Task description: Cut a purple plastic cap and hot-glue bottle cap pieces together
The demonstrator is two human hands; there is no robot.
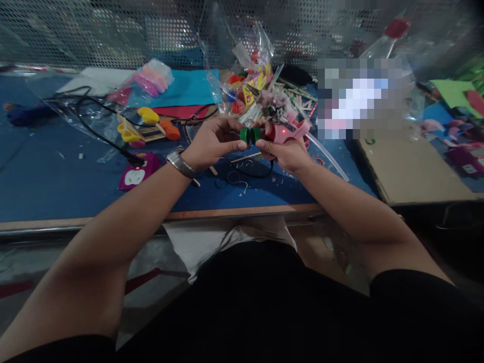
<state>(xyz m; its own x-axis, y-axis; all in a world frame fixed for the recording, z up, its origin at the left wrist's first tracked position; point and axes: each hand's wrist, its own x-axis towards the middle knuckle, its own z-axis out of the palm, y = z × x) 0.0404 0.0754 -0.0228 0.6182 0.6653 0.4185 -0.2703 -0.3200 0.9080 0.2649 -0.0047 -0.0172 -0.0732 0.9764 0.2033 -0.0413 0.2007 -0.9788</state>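
My left hand [218, 140] pinches a green bottle cap [245, 135] between thumb and fingers. Against it, side by side, stands a second green bottle cap [255, 134], pinched by my right hand [288, 154]. A pink hot glue gun [290, 131] with a red light lies along my right palm, apparently held there by the other fingers. Out of its back runs a long translucent glue stick [330, 159]. Whether glue joins the two caps cannot be seen.
A purple power box [139, 171] with a black cable stands left on the blue table [49, 181]. Close by is a stick frame with yellow and orange caps [149, 123]. Behind are plastic bags and coloured sheets [189, 88]; cardboard [412, 171] lies right.
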